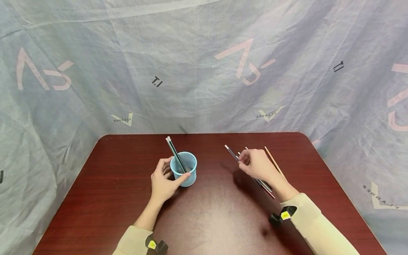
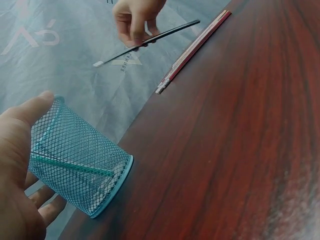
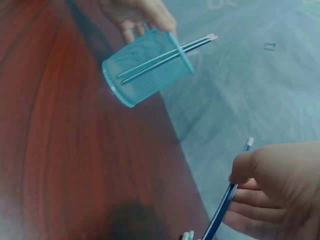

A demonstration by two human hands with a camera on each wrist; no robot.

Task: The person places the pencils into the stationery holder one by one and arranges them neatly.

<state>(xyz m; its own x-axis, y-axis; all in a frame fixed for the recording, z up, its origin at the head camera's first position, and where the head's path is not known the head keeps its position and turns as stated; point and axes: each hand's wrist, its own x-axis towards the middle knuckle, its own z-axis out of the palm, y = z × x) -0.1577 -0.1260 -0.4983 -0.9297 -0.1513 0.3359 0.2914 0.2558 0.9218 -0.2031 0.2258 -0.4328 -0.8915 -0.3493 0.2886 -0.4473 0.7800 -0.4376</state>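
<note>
A light-blue mesh pencil cup [image 1: 190, 179] stands upright on the table, with a few dark pencils [image 1: 173, 150] leaning inside it, their white ends above the rim. My left hand [image 1: 164, 184] holds the cup, thumb near the rim and fingers round the far side; the left wrist view shows the mesh wall [image 2: 80, 160] close up. To the right, my right hand [image 1: 259, 164] pinches a dark pencil [image 3: 222, 212] between thumb and fingers. Its white end points away from the hand. In the left wrist view this pencil [image 2: 167, 33] is lifted above the table.
Several loose pencils [image 1: 269, 193] lie on the table under and beside my right hand, one with an orange-tan body [image 1: 274, 161] apart from the others. The reddish-brown table [image 1: 210, 219] ends at a grey printed cloth [image 1: 197, 99] hanging behind and along the sides.
</note>
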